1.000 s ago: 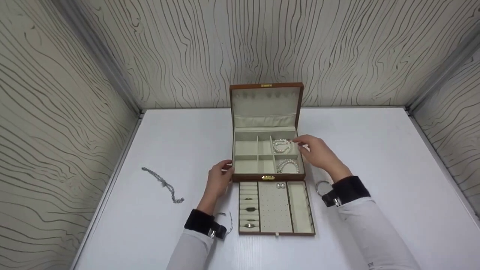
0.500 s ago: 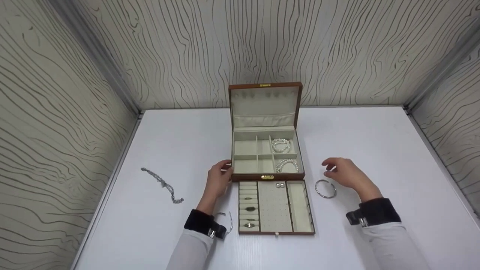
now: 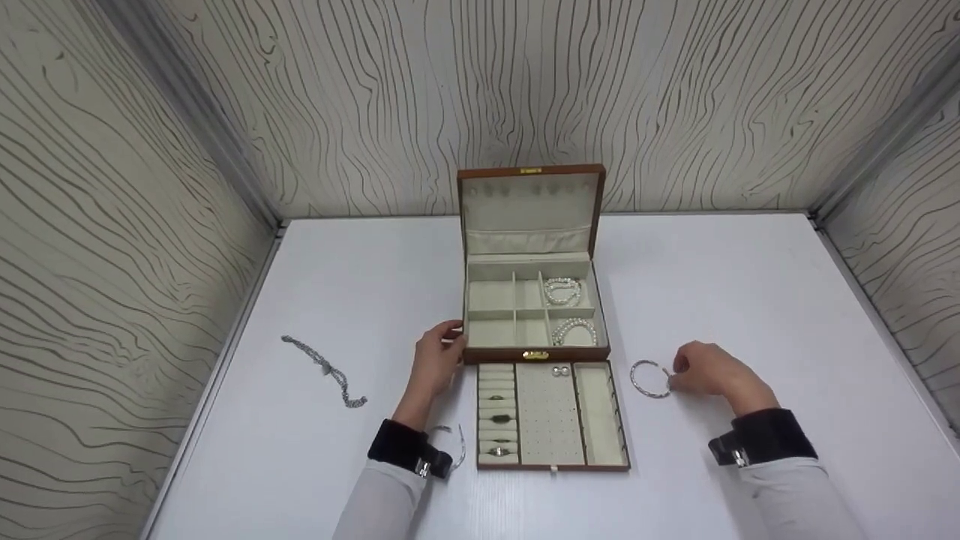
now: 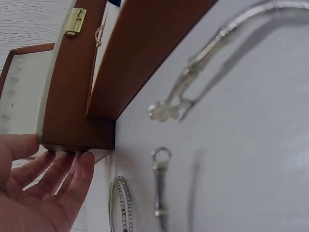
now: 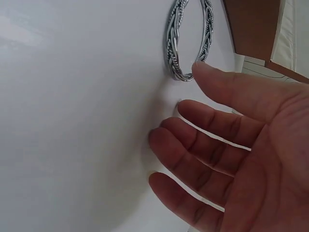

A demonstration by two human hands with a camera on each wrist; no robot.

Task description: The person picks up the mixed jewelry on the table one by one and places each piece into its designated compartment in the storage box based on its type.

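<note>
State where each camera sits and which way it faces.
Head: on the head, facing forward and down at the open rectangular brown jewellery box; left fingers, right fingers, pale sleeves show.
Left wrist: on that wrist, facing the box's corner; left fingers show.
Right wrist: on that wrist, facing the white tabletop and round braided silver bangle; right fingers show.
Head and right wrist share the bangle.

We see a white tabletop (image 3: pixel 375 270) bounded by a far wall (image 3: pixel 375 90), a left wall (image 3: pixel 90 262) and a right wall (image 3: pixel 900 232), all cream with dark wood-grain lines. Grey metal posts (image 3: pixel 201 112) mark the far left and far right corners, and we notice pale sheen on the tabletop's near middle.
</note>
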